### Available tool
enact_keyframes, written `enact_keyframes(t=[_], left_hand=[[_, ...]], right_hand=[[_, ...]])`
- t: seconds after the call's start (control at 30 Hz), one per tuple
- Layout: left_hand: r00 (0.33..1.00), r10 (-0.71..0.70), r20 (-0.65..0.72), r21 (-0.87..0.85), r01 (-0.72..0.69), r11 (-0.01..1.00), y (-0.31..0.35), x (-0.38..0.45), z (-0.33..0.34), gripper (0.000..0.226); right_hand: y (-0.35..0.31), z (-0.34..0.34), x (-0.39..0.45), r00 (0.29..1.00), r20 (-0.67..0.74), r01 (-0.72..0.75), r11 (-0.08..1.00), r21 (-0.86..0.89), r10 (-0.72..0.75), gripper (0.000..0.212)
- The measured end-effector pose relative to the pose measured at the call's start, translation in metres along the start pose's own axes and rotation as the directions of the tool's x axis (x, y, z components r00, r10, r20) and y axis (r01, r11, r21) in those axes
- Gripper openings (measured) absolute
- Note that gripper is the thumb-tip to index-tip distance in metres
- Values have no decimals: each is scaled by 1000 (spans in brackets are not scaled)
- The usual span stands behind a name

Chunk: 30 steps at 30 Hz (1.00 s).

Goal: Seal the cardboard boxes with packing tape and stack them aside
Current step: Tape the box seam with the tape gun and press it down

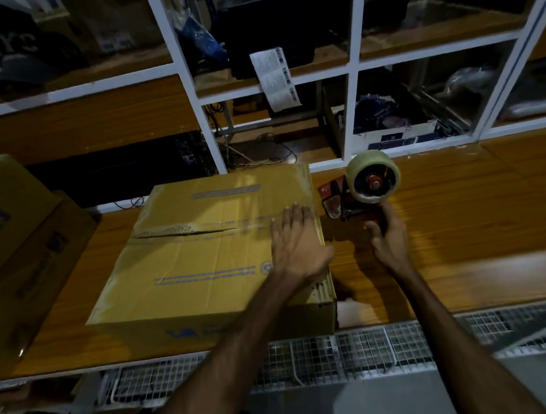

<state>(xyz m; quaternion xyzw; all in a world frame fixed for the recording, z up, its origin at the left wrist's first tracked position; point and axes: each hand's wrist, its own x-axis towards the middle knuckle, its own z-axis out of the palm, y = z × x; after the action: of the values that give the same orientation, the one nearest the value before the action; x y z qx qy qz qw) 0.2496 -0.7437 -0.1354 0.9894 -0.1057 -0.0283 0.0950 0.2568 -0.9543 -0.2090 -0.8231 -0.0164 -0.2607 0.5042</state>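
Note:
A yellow-brown cardboard box [199,260] lies flat on the wooden table [455,261], its flaps closed. Clear tape runs along the right part of its centre seam; the left part of the seam gapes a little. My left hand [297,246] presses flat on the box top at the right end of the seam, fingers spread. My right hand [388,233] grips the handle of a red tape dispenser [359,196] with a roll of clear tape, held just off the box's right edge.
Two more cardboard boxes [20,249] are stacked at the left end of the table. White-framed shelves [352,109] with cables, bags and a hanging label stand behind. A wire mesh rack [334,354] runs under the table's front edge.

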Motion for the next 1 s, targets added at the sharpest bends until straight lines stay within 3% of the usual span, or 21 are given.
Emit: enact_keyframes(t=[0.1, 0.37, 0.63, 0.77, 0.9, 1.0], left_hand=[[1000, 10, -5, 4, -10, 1000, -9, -2, -1, 102], [999, 38, 5, 46, -38, 998, -50, -3, -10, 92], [999, 44, 28, 36, -45, 998, -81, 0, -19, 90], [997, 60, 43, 48, -62, 997, -91, 4, -20, 92], [998, 63, 27, 27, -64, 998, -92, 3, -18, 93], [998, 63, 26, 10, -63, 998, -93, 2, -18, 93]], right_hand=[[-5, 6, -3, 1000, 19, 4, 1000, 20, -4, 43], [-14, 27, -11, 998, 53, 42, 999, 30, -43, 38], [8, -2, -27, 999, -19, 24, 976, -215, -29, 43], [6, -16, -30, 994, 71, 106, 890, -444, -83, 67], [-21, -12, -23, 948, 245, 314, 739, -597, -204, 61], [-34, -10, -22, 941, 280, 333, 678, -655, -192, 59]])
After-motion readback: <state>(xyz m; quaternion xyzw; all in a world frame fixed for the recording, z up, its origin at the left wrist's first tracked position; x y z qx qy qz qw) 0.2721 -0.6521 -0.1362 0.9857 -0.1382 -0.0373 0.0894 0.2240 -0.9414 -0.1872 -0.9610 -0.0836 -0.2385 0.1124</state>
